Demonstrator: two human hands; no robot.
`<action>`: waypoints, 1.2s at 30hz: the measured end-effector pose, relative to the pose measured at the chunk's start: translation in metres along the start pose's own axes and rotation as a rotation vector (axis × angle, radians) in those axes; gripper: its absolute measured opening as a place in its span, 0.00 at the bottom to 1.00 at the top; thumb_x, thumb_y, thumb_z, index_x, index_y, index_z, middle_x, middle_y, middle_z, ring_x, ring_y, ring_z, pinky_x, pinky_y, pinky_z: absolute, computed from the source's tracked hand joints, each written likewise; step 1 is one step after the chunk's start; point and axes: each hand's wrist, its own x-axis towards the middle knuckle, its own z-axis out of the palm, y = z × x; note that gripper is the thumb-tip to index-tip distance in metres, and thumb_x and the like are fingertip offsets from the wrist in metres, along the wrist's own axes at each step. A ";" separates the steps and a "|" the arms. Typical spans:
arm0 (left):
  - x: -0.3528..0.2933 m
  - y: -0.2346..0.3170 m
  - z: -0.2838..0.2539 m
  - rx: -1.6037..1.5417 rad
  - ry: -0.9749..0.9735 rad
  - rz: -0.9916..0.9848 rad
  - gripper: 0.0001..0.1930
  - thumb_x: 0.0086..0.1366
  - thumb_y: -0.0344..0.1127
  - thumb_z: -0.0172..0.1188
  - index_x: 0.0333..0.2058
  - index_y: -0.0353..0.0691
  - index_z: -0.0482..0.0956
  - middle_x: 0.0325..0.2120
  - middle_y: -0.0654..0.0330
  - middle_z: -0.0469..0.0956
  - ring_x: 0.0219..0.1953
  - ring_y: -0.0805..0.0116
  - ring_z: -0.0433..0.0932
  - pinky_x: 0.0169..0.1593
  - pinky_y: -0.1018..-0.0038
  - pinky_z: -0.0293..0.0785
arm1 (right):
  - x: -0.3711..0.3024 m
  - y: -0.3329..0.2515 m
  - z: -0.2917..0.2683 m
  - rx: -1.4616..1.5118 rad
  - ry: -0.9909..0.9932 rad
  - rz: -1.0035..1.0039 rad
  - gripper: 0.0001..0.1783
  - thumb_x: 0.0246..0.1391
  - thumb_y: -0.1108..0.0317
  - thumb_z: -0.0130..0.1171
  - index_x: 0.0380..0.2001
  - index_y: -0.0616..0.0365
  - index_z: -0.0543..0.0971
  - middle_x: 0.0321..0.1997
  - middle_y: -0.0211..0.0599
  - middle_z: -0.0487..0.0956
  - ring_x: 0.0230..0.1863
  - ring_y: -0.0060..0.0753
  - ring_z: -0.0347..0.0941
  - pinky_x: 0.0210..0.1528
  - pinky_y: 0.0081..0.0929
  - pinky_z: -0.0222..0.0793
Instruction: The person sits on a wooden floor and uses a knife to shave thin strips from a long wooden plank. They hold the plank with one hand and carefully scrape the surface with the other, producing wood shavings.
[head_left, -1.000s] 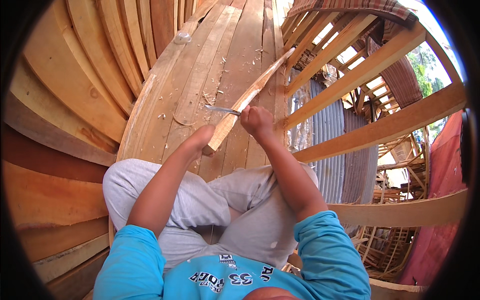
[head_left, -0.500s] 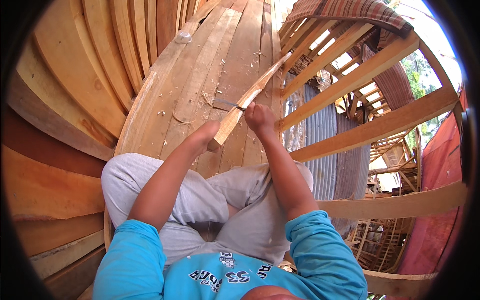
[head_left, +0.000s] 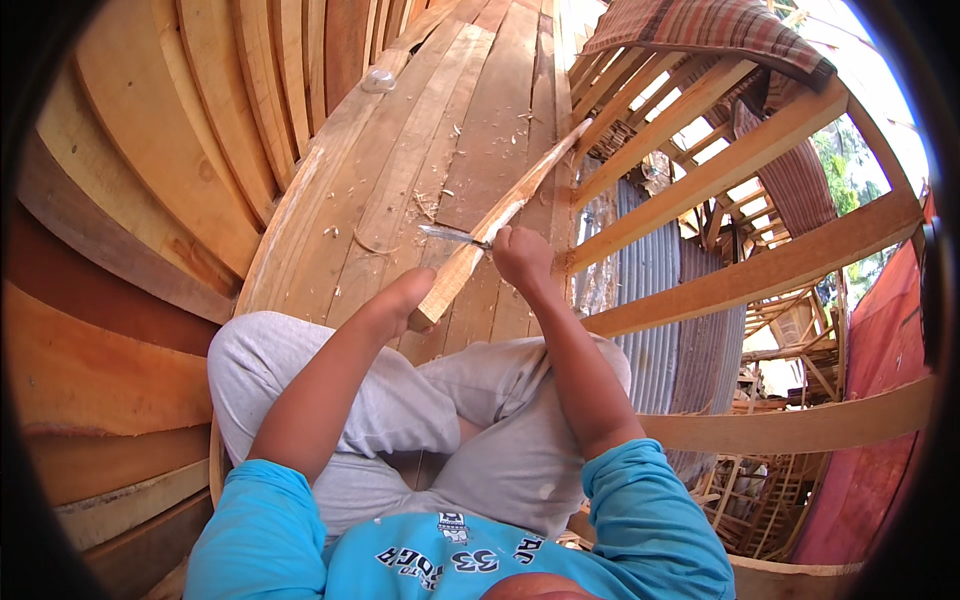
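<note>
A long, roughly squared wooden stick [head_left: 545,168] slants away from me, its near end above my crossed legs and its far end by the slatted railing. My left hand [head_left: 405,297] is closed round the near end. In my right hand [head_left: 521,256], shut on its handle, is a knife [head_left: 450,235]. The blade lies across the stick and points left; I cannot tell how deeply it touches the wood. Pale patches of cut wood show along the stick's middle.
Curled wood shavings [head_left: 372,245] are scattered over the plank floor [head_left: 400,150]. A clear plastic container [head_left: 378,80] stands far left, near a wall of upright boards [head_left: 150,130]. To the right runs a wooden railing [head_left: 740,265] with a striped cloth [head_left: 710,35] over it; corrugated metal sheets [head_left: 648,290] lie beyond.
Both hands, the stick and the knife have come a little nearer to me. More of the blade's bright flat side shows. The whole view has shifted slightly.
</note>
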 end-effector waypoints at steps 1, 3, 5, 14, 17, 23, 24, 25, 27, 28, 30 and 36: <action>0.001 -0.001 -0.002 0.002 0.004 -0.003 0.16 0.71 0.45 0.38 0.36 0.44 0.73 0.19 0.63 0.72 0.16 0.73 0.71 0.19 0.72 0.68 | -0.001 -0.004 0.000 0.000 0.032 -0.014 0.28 0.59 0.56 0.42 0.16 0.65 0.80 0.21 0.59 0.78 0.25 0.59 0.77 0.33 0.50 0.72; 0.002 -0.001 -0.005 0.012 0.002 -0.003 0.16 0.71 0.45 0.37 0.36 0.44 0.72 0.20 0.64 0.72 0.16 0.73 0.71 0.19 0.72 0.69 | -0.005 -0.007 0.000 -0.003 0.097 -0.036 0.28 0.58 0.57 0.43 0.12 0.63 0.79 0.17 0.57 0.76 0.21 0.58 0.76 0.29 0.49 0.73; 0.002 0.000 -0.005 0.027 -0.009 0.004 0.16 0.71 0.45 0.37 0.36 0.44 0.72 0.19 0.64 0.72 0.16 0.73 0.71 0.18 0.73 0.69 | -0.005 -0.007 0.001 -0.008 0.161 -0.061 0.28 0.58 0.57 0.44 0.10 0.62 0.78 0.14 0.55 0.75 0.18 0.58 0.74 0.26 0.51 0.71; 0.006 -0.002 -0.009 -0.133 -0.123 -0.049 0.18 0.72 0.46 0.37 0.37 0.41 0.74 0.18 0.64 0.72 0.15 0.75 0.70 0.17 0.79 0.65 | -0.001 -0.006 0.007 -0.020 0.251 -0.103 0.26 0.56 0.58 0.45 0.10 0.59 0.78 0.13 0.51 0.76 0.16 0.56 0.75 0.25 0.50 0.72; 0.002 0.003 0.002 0.075 0.016 0.052 0.19 0.72 0.47 0.38 0.37 0.41 0.74 0.17 0.64 0.72 0.15 0.76 0.70 0.17 0.79 0.65 | -0.004 0.015 0.017 -0.026 0.132 -0.020 0.25 0.57 0.58 0.45 0.13 0.60 0.80 0.17 0.53 0.78 0.19 0.57 0.76 0.27 0.49 0.73; 0.005 -0.012 -0.010 -0.072 -0.029 -0.022 0.19 0.72 0.47 0.37 0.37 0.40 0.74 0.17 0.64 0.72 0.14 0.75 0.70 0.16 0.79 0.65 | -0.007 -0.010 0.006 0.023 0.125 0.044 0.25 0.57 0.58 0.44 0.15 0.61 0.81 0.18 0.53 0.79 0.21 0.58 0.77 0.29 0.48 0.75; 0.005 -0.008 -0.008 -0.064 -0.042 -0.016 0.19 0.72 0.47 0.37 0.37 0.40 0.74 0.17 0.64 0.72 0.14 0.75 0.70 0.16 0.79 0.65 | -0.006 -0.007 0.007 0.018 0.191 0.027 0.26 0.57 0.58 0.44 0.14 0.60 0.81 0.17 0.52 0.79 0.20 0.57 0.77 0.28 0.48 0.74; 0.005 -0.006 -0.007 -0.057 -0.055 -0.010 0.19 0.72 0.47 0.38 0.37 0.40 0.74 0.17 0.64 0.72 0.14 0.75 0.70 0.16 0.79 0.65 | -0.005 -0.003 0.007 -0.016 0.189 0.021 0.26 0.57 0.58 0.44 0.13 0.60 0.80 0.16 0.51 0.78 0.19 0.57 0.76 0.27 0.48 0.74; 0.006 -0.003 -0.004 -0.061 -0.083 -0.010 0.20 0.72 0.48 0.38 0.38 0.39 0.74 0.17 0.64 0.72 0.14 0.75 0.70 0.16 0.79 0.66 | -0.005 0.002 0.011 -0.075 0.183 0.003 0.26 0.57 0.58 0.44 0.12 0.59 0.80 0.14 0.50 0.77 0.17 0.55 0.75 0.25 0.47 0.74; 0.007 -0.004 -0.002 -0.072 -0.099 -0.015 0.20 0.72 0.48 0.38 0.38 0.39 0.74 0.17 0.64 0.72 0.14 0.75 0.70 0.16 0.79 0.66 | -0.004 0.005 0.013 -0.052 0.248 -0.043 0.26 0.57 0.58 0.44 0.11 0.58 0.79 0.13 0.49 0.77 0.16 0.55 0.75 0.24 0.47 0.73; 0.008 -0.004 -0.002 -0.098 -0.110 -0.033 0.20 0.72 0.48 0.38 0.38 0.39 0.74 0.17 0.64 0.72 0.14 0.75 0.70 0.16 0.79 0.67 | -0.003 0.007 0.014 -0.007 0.377 -0.138 0.27 0.57 0.58 0.44 0.10 0.57 0.79 0.12 0.48 0.75 0.14 0.54 0.74 0.22 0.47 0.72; 0.005 0.001 -0.009 -0.039 -0.043 -0.018 0.21 0.72 0.48 0.37 0.40 0.38 0.73 0.17 0.63 0.72 0.14 0.74 0.71 0.16 0.79 0.66 | 0.003 0.004 0.015 0.036 0.045 0.083 0.26 0.57 0.56 0.42 0.17 0.61 0.82 0.21 0.53 0.80 0.27 0.59 0.78 0.35 0.51 0.74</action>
